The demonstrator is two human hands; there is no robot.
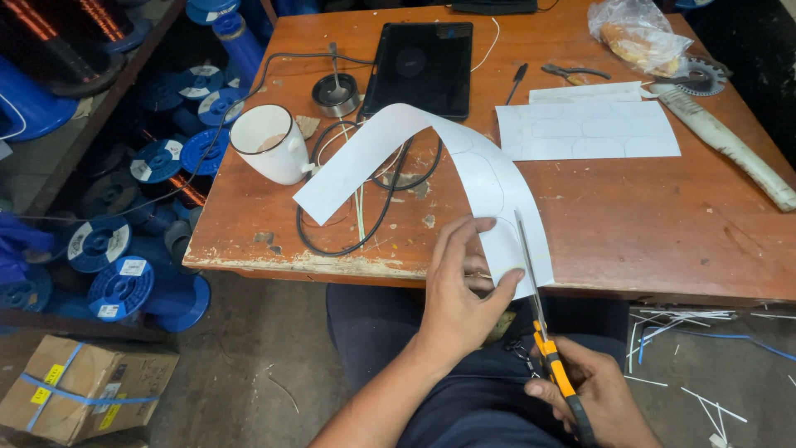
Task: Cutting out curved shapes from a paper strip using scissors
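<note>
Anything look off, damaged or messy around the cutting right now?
Mostly wear and litter. The table's front edge is chipped, its paint flaking. Thin white offcuts lie scattered on the floor at right. The white cup lies tipped on its side. The paper strip arches up, unflattened.

The wooden tabletop (647,216) wears a reddish varnish, dull and scratched, rubbed away to pale bare wood along its near edge, and on it the long paper strip (390,149) and the paper sheets (589,133) near the far right corner look smooth, white and matt. The scissors (543,323) have thin bright metal blades and orange-and-black plastic handles, while the tablet (423,66) at the far edge has a glossy black glass face. The white cup (267,145) looks like smooth plastic, the cable (348,216) beside it like black rubber, and the bag (638,33) at the far right corner is crinkled clear plastic.
</note>
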